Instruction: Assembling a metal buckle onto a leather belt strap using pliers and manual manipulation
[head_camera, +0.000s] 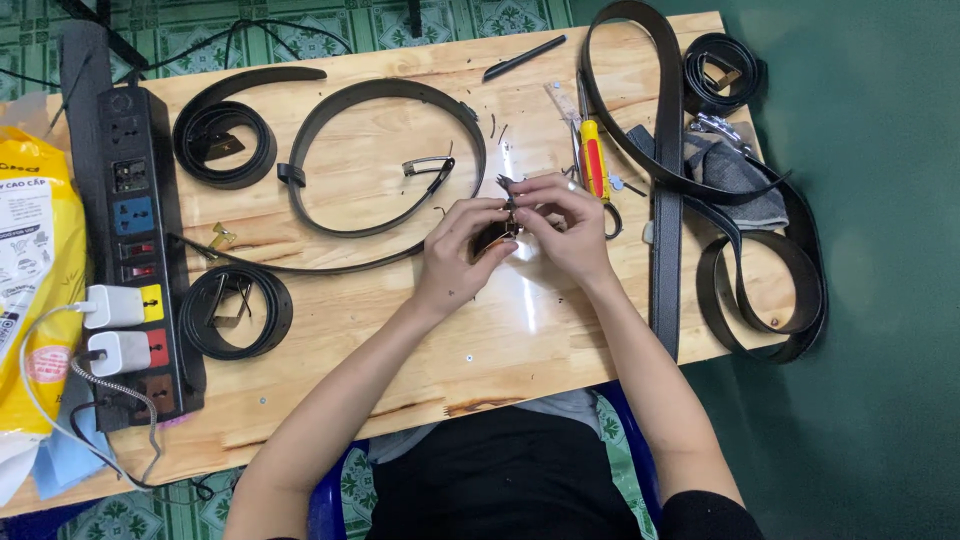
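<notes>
My two hands meet at the middle of the frame, just above the bare centre of the wooden desk. My left hand is closed around the dark end of a black belt, thumb on top and fingers curled beneath, so it is clamped on that end. My right hand comes in from the right, its fingertips pinched together on a small metal buckle piece that sits right at the top of the belt end; whether the piece is already seated on the strap I cannot tell, since my fingers cover the joint.

The belt itself runs away from my hands to the left: from the held end it trails down and left across the desk, then sweeps up into a wide loop in the upper middle of the frame. So its long axis at the grip lies roughly left to right, and the free length is all on the left hand's side. The buckle piece is nearer my right hand, touching its fingertips.

Just beside my right hand, toward the upper right, lies a screwdriver with a red and yellow handle, pointing up the frame. Coiled belts sit in the upper left and lower left, more straps hang over the desk's right edge, and a black power strip with white chargers runs down the left side.
</notes>
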